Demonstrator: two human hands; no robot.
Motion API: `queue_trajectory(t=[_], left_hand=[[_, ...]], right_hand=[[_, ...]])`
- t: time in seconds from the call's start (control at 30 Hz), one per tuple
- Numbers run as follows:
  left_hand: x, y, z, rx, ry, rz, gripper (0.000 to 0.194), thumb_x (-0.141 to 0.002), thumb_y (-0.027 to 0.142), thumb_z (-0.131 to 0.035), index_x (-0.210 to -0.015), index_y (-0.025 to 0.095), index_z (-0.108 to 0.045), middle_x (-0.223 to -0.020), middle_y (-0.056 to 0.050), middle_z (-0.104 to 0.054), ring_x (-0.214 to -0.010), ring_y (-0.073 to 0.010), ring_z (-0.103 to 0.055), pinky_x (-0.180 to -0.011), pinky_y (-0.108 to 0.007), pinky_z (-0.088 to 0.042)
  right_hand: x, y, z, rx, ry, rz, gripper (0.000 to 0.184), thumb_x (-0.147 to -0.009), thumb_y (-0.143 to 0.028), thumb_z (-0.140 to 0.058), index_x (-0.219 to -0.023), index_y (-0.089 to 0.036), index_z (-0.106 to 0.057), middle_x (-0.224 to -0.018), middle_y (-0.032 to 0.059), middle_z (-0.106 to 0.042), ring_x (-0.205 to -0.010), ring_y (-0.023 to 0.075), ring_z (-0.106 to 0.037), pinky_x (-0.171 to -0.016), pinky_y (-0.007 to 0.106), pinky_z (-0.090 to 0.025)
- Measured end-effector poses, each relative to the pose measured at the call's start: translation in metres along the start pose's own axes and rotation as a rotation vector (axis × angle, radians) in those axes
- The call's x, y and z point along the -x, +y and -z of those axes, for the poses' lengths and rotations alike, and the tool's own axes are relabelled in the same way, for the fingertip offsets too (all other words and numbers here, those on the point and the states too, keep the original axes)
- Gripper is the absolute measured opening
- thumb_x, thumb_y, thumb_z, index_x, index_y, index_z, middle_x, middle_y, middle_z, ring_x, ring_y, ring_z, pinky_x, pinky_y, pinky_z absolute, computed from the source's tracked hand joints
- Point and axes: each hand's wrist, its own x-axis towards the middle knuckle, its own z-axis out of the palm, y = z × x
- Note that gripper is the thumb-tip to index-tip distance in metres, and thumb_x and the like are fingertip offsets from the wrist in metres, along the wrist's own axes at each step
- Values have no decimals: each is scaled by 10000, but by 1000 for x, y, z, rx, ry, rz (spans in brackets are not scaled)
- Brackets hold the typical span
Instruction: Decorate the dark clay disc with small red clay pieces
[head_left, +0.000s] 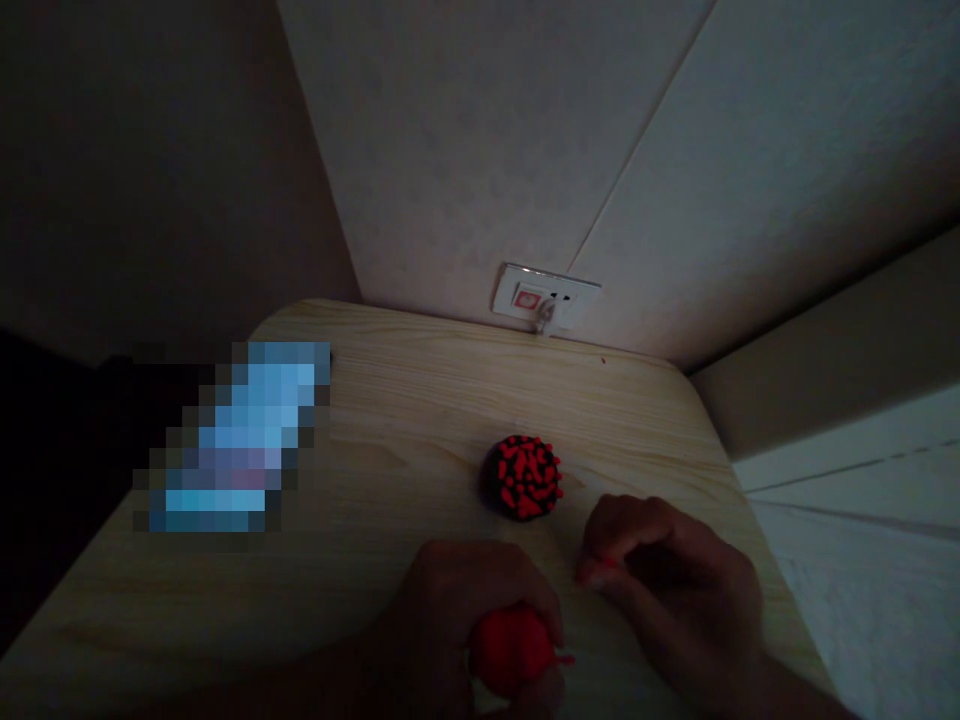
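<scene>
My left hand [457, 585] is wrapped round a soft-looking red lump [511, 650], perhaps modelling clay, and a thin red strand pokes out of its right side. Thumb and forefinger of my right hand [686, 570] are pinched together on a small red piece [609, 563], mostly covered by the fingertips. Just beyond both hands, a round black lump [516, 505] rests on the table, its top dotted with several short red strips and dots. Neither hand touches the black lump. The dim light blurs fine detail.
The pale wooden table [390, 400] has rounded far corners against the wall. A pixelated, lit, phone-like rectangle [247, 430] is at the left. A wall socket [546, 297] with a plug sits just above the far edge. A tiny red crumb [603, 360] lies near that edge.
</scene>
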Motion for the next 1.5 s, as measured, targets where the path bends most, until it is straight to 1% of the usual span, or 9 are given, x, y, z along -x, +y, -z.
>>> queue_trajectory(t=[0.2,0.43,0.8,1.0,1.1,1.17,1.3,1.43,1.5], left_hand=[[-1,-2,-2,-28,16,-27,199,-681,113,-594,-843,220,-638,-628,41,-655,-448,-87,-529,-511,-175,-470],[-1,-4,1,-2,-17,-17,175,-683,122,-607,-829,213,-637,-642,41,-668,-450,-82,-520,-541,-165,-485],[-1,0,1,-14,-18,25,201,-657,100,-615,-810,225,-650,-668,42,-712,-500,-92,-581,-593,-152,-520],[-2,0,2,-44,-8,-16,237,-669,95,-608,-859,236,-630,-698,49,-725,-516,-95,-610,-561,-152,-500],[-2,-1,2,-41,-21,-26,207,-693,103,-616,-856,230,-629,-679,54,-710,-485,-84,-580,-567,-151,-503],[-1,-2,2,-37,-33,-15,210,-688,96,-627,-853,227,-625,-685,55,-711,-493,-79,-583,-577,-142,-506],[-2,-2,1,-50,-15,-21,230,-671,93,-615,-857,228,-623,-690,57,-714,-513,-79,-600,-569,-134,-496],[0,7,0,-77,-2,-33,184,-703,119,-593,-843,238,-609,-675,57,-709,-508,-86,-607,-554,-141,-496],[1,16,0,-168,37,73,159,-759,127,-570,-863,241,-607,-728,35,-735,-592,-109,-661,-607,-159,-529]], right_hand=[[-1,-1,3,61,-93,59,261,-880,-21,-744,-1016,-234,-808,-888,45,-842,-782,188,-807,-699,253,-658],[0,-1,7,82,-163,30,86,-957,-209,-723,-879,-218,-758,-700,18,-780,-586,138,-720,-566,215,-572],[0,6,3,6,-105,-25,137,-829,-157,-862,-886,-244,-773,-735,3,-798,-622,151,-740,-597,228,-590],[-1,2,6,96,-180,24,32,-941,-207,-754,-925,-218,-779,-777,27,-812,-645,142,-753,-624,211,-580],[0,0,8,150,-210,7,321,-1066,-301,-549,-851,-194,-761,-669,30,-752,-577,122,-699,-565,204,-527],[1,1,8,155,-205,-20,389,-1088,-316,-484,-834,-189,-751,-638,28,-719,-560,117,-679,-546,202,-511],[0,2,5,117,-137,-40,102,-978,-177,-672,-956,-219,-762,-758,9,-775,-659,120,-735,-615,183,-563],[-1,3,2,63,-118,-55,285,-916,-52,-712,-1074,-276,-793,-878,-12,-828,-758,106,-769,-695,157,-599],[0,4,1,16,-97,-98,313,-921,-50,-710,-1083,-303,-800,-914,-23,-840,-785,98,-782,-702,140,-608]])
